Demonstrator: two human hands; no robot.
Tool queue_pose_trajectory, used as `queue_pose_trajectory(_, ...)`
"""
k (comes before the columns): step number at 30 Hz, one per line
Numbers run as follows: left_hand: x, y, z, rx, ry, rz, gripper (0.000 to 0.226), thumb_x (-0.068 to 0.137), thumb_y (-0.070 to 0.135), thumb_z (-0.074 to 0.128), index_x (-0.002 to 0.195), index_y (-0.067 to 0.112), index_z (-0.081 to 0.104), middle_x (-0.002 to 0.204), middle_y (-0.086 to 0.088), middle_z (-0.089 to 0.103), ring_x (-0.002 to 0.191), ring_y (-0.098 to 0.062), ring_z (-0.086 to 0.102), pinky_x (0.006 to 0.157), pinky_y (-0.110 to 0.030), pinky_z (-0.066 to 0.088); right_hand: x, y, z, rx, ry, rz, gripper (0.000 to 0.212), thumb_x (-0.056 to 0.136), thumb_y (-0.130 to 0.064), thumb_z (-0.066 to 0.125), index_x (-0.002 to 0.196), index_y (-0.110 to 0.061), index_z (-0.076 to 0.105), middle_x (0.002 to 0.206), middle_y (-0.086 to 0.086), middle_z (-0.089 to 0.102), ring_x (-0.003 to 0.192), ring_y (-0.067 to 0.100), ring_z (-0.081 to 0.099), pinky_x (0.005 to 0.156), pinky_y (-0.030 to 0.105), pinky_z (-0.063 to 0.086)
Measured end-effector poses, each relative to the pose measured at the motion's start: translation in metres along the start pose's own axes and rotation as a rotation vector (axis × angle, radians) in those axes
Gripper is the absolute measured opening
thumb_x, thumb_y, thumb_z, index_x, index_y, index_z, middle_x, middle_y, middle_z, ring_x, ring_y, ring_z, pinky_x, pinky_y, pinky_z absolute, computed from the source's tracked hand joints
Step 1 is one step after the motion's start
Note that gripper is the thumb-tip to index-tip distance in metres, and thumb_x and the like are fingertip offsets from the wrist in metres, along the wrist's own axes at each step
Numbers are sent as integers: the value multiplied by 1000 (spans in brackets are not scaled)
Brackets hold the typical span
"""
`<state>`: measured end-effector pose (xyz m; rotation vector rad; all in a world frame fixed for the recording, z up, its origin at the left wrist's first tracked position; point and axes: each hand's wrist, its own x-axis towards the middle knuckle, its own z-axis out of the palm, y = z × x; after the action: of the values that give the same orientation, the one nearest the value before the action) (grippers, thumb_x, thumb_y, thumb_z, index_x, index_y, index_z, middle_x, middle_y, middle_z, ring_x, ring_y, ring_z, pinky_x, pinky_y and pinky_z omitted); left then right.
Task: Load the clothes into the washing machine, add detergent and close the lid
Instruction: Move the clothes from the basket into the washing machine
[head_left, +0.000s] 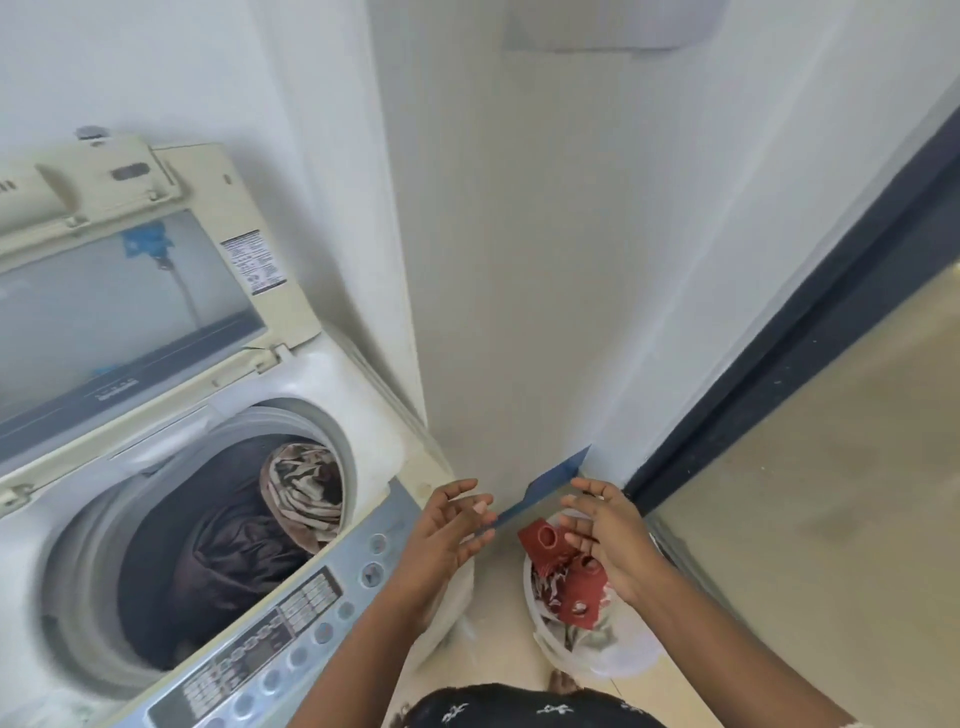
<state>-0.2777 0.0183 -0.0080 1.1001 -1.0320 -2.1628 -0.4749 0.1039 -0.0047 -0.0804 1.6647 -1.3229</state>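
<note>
In the corner beside the washing machine (218, 467), between white wall and dark floor trim:

- Item 1, left hand (447, 535): fingers spread and relaxed, gripping nothing firmly; fingertips touching the lower end of a thin blue sachet (545, 493).
- Item 2, right hand (608, 535): fingers loosely extended, thumb near the sachet's upper end; real pinch or mere touch, cannot tell.
- Item 3, blue sachet: flat, seen edge-on, tilted up toward the wall, spanning both hands above the basket. Probably detergent; label unreadable.

Risks, as judgement:
- Sachet slipping from so loose a hold, dropping into the basket or onto the floor behind it.
- Tearing it here, away from the drum, spilling contents over the basket's clothes rather than the wash.
- Adding detergent and shutting the lid with laundry left in the basket, leaving the load incomplete.

Containers:
- Drum (171, 545): open at top, partly filled. Contents: 1 dark garment (218, 551) across the middle; 1 beige-and-brown patterned cloth (306, 493) against the right wall.
- Lid (130, 312): raised, folded back against the wall; not yet closed.
- White basket (540, 618) on the floor, just beside the machine, below the right hand. Contents: red cloth with holes (571, 577), some patterned fabric beneath.
- Control panel (291, 618): front edge, buttons untouched by either hand.
</note>
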Motion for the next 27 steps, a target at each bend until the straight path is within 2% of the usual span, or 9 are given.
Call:
queue_pose_trajectory(3,6,-11,37,17,15,-26,45,81,24,73,125,18,61,123,-14,67,110,-21,69,85,-27,57,18,-14,-35,18,-3,8,22,96,-8,60,116,-17,61,105,8,68,81,19,67,68,29,54)
queue_pose_trajectory(7,27,-24,82,133,14,-79,31,93,18,67,123,21,60,122,-6,65,99,-10,71,72,-16,55,44,-34,-79,8,-8,12,19,95,-9,61,110,-20,62,104,8,68,87,21,67,69,30,52)
queue_pose_trajectory(11,50,-35,113,180,47,-111,25,95,21,64,120,22,60,124,-6,63,107,-16,66,70,-16,55,68,-43,-115,28,6,37,17,96,-8,59,107,-20,63,99,6,68,85,20,65,71,32,51)
queue_pose_trajectory(14,62,-46,128,158,84,-139,25,95,20,65,120,20,61,123,-9,64,103,-18,67,69,-17,55,83,-47,-137,20,15,51,16,95,-8,59,103,-22,63,97,6,68,80,18,64,68,32,50)
queue_pose_trajectory(19,77,-72,136,190,84,-250,26,94,17,65,120,18,61,120,-10,67,107,-21,68,79,-25,55,105,-41,-166,18,50,95,20,96,-8,59,114,-17,60,101,8,68,84,20,66,69,32,51)
queue_pose_trajectory(23,94,-93,129,265,76,-339,23,95,14,62,118,17,60,116,-6,68,102,-17,68,76,-24,55,124,-21,-179,-7,77,178,18,97,-8,57,113,-17,58,98,7,67,88,23,65,75,33,52)
queue_pose_trajectory(27,118,-120,111,399,63,-437,25,95,19,62,119,23,56,117,-3,64,109,-17,62,88,-28,52,159,20,-182,-43,100,290,16,96,-8,57,108,-18,59,91,5,69,83,22,66,71,32,52)
